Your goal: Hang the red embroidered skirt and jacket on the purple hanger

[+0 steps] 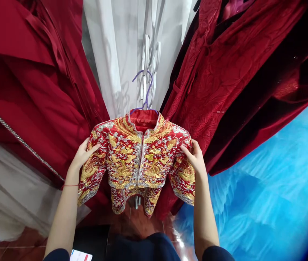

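Observation:
A red jacket point(139, 159) thick with gold and silver embroidery hangs in front of me on a purple wire hanger point(145, 92). The hanger's hook sits on a white rack point(150, 54). My left hand point(83, 154) grips the jacket's left sleeve near the shoulder, fingers curled over the cloth. My right hand point(196, 156) pinches the right sleeve near the shoulder in the same way. A thin red cord circles my left wrist.
Plain red garments point(34, 90) with a silver chain trim hang at the left, above white cloth point(9, 185). Dark red velvet and patterned gowns point(238, 79) hang at the right. A blue painted surface point(273, 188) fills the lower right. A reddish floor shows below.

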Demonstrator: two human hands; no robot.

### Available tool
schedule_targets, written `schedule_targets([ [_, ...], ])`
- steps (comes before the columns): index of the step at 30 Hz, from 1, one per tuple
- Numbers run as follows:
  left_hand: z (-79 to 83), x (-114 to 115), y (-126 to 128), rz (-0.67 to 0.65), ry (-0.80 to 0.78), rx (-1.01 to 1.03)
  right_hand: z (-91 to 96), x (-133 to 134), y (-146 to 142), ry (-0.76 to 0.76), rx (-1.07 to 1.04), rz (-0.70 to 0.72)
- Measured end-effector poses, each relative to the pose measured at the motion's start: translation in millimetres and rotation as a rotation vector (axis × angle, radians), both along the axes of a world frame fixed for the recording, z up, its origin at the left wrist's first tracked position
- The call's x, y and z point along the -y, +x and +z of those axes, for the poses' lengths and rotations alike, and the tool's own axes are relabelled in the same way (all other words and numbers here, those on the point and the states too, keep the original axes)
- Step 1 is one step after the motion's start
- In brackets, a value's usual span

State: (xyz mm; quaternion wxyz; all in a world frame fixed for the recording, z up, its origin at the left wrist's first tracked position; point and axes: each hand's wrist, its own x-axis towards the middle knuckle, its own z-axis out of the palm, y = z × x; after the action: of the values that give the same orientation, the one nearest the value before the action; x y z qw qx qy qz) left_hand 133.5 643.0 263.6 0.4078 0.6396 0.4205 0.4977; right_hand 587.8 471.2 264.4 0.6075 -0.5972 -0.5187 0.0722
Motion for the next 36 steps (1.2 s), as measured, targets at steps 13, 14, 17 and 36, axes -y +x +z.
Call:
schedule_targets([
  [13,-205.6,86,-29,0.377,-0.399,-0.070,-193.3,99,-38,-0.346,0.018,-0.438],
  [14,-211.6,92,-28,0.405,-0.400,-0.084,-200.2,104,-41,-0.356,0.023,-0.448],
  [17,-220.2,103,-25,0.417,-0.414,-0.066,-208.5,110,-49,-0.369,0.038,-0.436],
  [36,-239.9,157,26,0.307,-0.323,0.057,-237.4,91,-169,-0.485,-0.166,-0.400],
])
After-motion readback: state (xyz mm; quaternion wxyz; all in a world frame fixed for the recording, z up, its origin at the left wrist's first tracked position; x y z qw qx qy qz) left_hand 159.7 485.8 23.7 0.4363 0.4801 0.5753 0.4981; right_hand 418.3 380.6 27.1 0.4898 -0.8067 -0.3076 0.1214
